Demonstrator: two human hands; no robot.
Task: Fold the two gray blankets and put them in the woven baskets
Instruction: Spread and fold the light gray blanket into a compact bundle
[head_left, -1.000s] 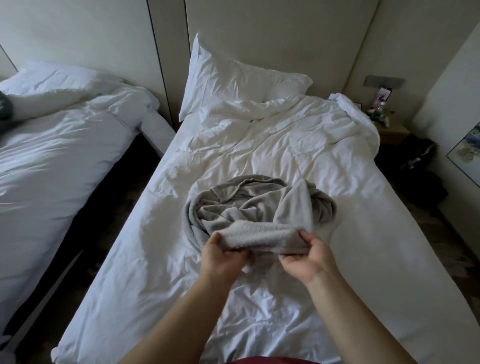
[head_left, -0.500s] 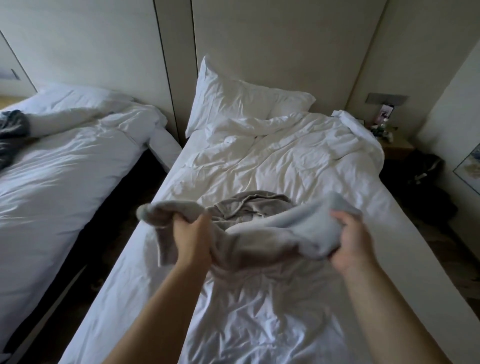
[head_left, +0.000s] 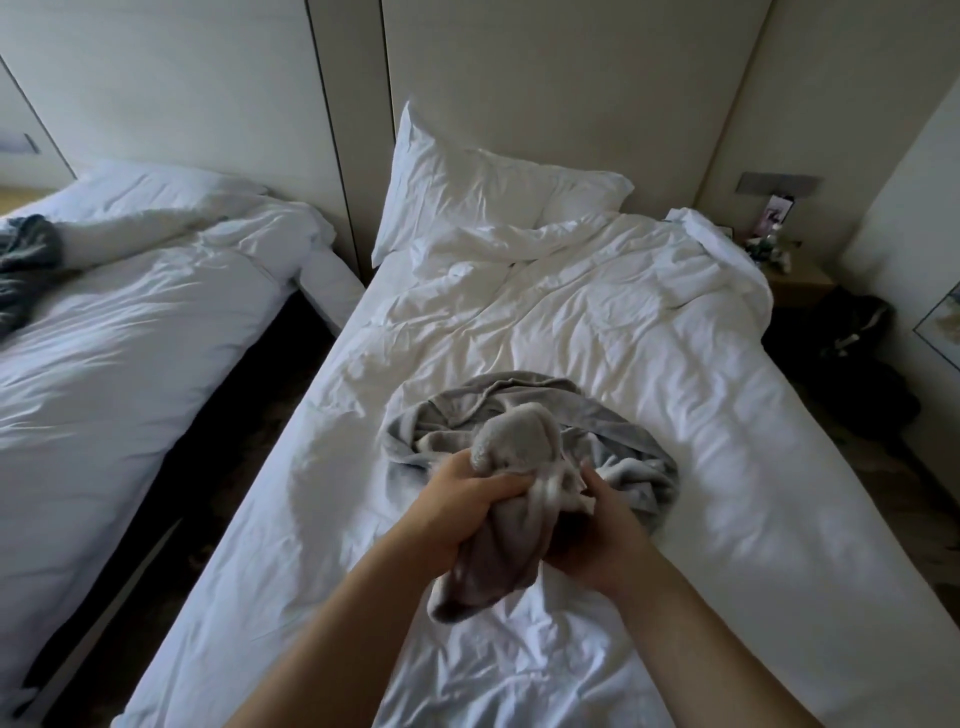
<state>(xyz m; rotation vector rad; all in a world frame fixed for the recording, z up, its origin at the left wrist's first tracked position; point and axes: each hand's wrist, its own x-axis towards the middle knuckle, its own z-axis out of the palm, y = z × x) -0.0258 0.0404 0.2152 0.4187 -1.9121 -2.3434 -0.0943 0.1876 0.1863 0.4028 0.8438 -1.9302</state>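
Observation:
A light gray blanket (head_left: 519, 447) lies crumpled in the middle of the white bed (head_left: 649, 364). My left hand (head_left: 457, 504) grips a bunched fold of it, which sticks up above my fist and hangs down below. My right hand (head_left: 597, 525) holds the same bunch from the right side, close against the left hand. The rest of the blanket rests on the duvet behind my hands. A second, darker gray blanket (head_left: 26, 265) lies crumpled on the other bed (head_left: 130, 364) at the far left. No woven basket is in view.
A white pillow (head_left: 483, 187) leans on the wall at the head of the bed. A dark gap (head_left: 234, 431) of floor separates the two beds. A nightstand (head_left: 795, 280) with small items and a dark bag (head_left: 852, 332) stand at the right.
Half a second ago my hands were spread apart, stretching a blanket edge between them. Now they have come together, bunching the fabric in both fists.

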